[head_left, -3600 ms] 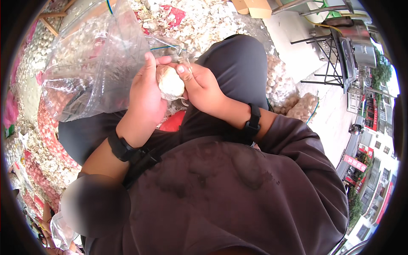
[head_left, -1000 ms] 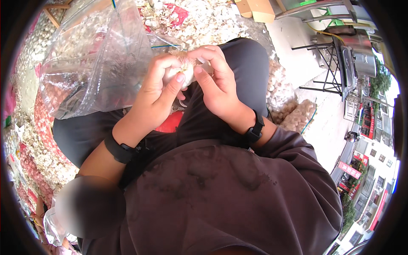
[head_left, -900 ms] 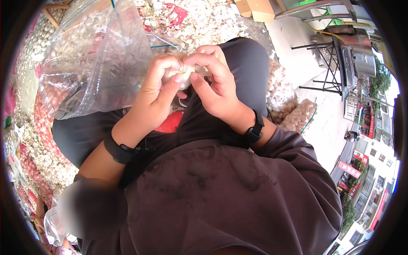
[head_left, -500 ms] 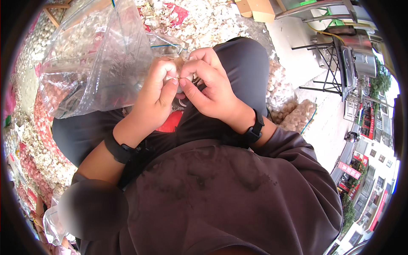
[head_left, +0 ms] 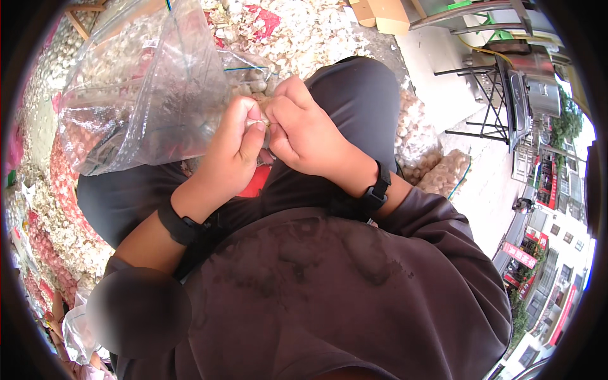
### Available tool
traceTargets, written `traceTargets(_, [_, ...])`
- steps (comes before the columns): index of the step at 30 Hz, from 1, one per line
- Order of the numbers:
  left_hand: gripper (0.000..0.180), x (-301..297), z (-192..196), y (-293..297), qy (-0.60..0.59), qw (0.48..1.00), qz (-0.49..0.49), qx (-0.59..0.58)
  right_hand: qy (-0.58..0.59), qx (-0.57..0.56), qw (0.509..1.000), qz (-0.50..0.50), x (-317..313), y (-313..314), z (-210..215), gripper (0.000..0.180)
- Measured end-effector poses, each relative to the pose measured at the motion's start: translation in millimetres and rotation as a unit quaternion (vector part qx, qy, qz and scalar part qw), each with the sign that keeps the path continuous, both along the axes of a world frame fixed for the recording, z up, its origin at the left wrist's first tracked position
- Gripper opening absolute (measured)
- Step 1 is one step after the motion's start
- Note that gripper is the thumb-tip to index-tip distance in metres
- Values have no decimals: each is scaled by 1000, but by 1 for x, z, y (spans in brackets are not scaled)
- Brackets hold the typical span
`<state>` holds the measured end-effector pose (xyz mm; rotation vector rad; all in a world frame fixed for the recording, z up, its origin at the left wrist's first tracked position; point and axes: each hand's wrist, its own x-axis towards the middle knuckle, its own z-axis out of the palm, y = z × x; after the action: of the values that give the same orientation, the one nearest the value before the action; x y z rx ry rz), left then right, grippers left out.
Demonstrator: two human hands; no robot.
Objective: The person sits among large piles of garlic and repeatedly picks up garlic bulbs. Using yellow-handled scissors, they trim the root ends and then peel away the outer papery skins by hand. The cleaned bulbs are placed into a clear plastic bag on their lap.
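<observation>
My left hand is closed in a pinch above my lap, holding a small whitish piece of garlic between thumb and fingers. Pressed close against it, my right hand has its fingers curled in at the same garlic. What lies inside the right fingers is mostly hidden; a thin tan strip of skin seems to show between the hands. Below them, a red thing lies between my legs.
A large clear plastic bag spreads over my left knee. Ahead lies a heap of garlic skins. Bagged garlic bulbs rest beyond my right knee. A cardboard box and a black-legged stand are farther off.
My right hand has turned and its fingers have curled tighter, drawing in against the left. Both hands sit slightly lower, and bulbs behind them show more.
</observation>
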<state>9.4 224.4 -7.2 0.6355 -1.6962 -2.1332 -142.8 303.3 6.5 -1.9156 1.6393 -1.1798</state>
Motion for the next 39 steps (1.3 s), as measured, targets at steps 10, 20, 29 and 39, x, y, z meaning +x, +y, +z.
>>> traceTargets(10, [8, -3, 8, -10, 11, 999, 36, -22, -55, -36, 998, -10, -2, 3, 2, 13])
traceTargets(20, [18, 0, 7, -29, 46, 997, 49, -25, -93, -47, 994, -36, -1, 1, 7, 21])
traceTargets(29, [13, 0, 9, -33, 32, 984, 40, -170, -74, 51, 996, -2, -1, 2, 5, 16])
traceTargets(39, [34, -6, 18, -22, -12, 994, 109, 22, -68, 18, 997, -37, -1, 1, 4, 14])
